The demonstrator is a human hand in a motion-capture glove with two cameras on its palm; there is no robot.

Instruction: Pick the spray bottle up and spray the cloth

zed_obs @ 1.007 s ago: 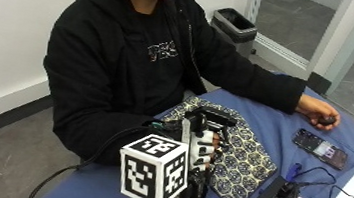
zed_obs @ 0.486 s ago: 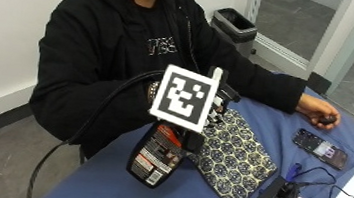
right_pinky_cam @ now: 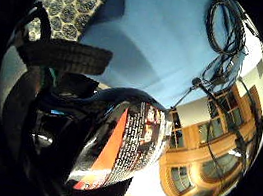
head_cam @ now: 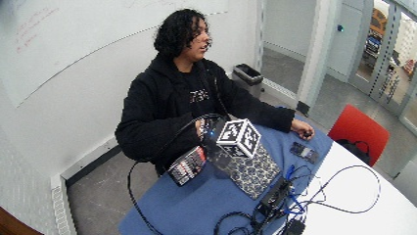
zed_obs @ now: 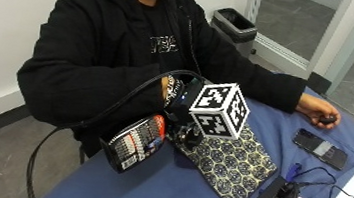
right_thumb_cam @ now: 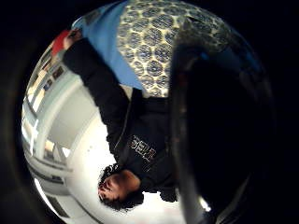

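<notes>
Left of centre in the outside view, the gloved right hand (zed_obs: 182, 110) is curled around the neck of the spray bottle (zed_obs: 137, 142). The bottle is lifted and tilted, base toward lower left and head toward the patterned cloth (zed_obs: 231, 161), flat on the blue table (zed_obs: 153, 192) just right.

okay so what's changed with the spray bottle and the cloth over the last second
The gloved right hand has lifted the spray bottle off the table, where it stood upright on the patterned cloth a second ago. The bottle has since tipped over: it now hangs tilted, base toward the table's near edge, head end over the cloth. The cloth stays flat on the blue table, and the phone and the bare hand are unmoved.
</notes>
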